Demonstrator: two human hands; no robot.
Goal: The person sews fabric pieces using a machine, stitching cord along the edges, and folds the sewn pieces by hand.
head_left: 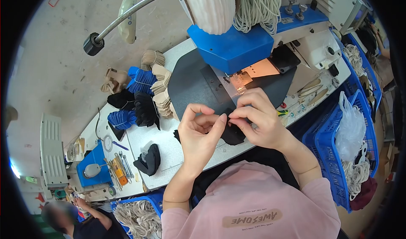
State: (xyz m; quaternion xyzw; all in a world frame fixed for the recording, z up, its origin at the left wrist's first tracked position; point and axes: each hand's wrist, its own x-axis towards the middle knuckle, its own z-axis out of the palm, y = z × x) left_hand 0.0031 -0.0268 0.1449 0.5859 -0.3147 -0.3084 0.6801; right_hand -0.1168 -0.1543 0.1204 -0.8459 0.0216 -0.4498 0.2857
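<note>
My right hand (259, 118) pinches a small bit of black fabric between thumb and fingers, just in front of the blue sewing machine head (230, 48). Close beside it, my left hand (199, 131) is curled, its thumb over bent fingers, at the same black fabric piece (233, 136). Part of that fabric hangs below my fingers, and a dark end shows left of my left hand. How my left fingertips grip it is partly hidden. Behind both hands lies the machine's dark work plate (186, 82), with a lit metal needle area (241, 81).
Bundles of blue cord (141, 80), black bundles (146, 110) and beige straps (161, 84) sit at the left. A black cloth piece (148, 159) lies on the white table (169, 154). Blue baskets (325, 154) stand right. Another person (80, 218) is at lower left.
</note>
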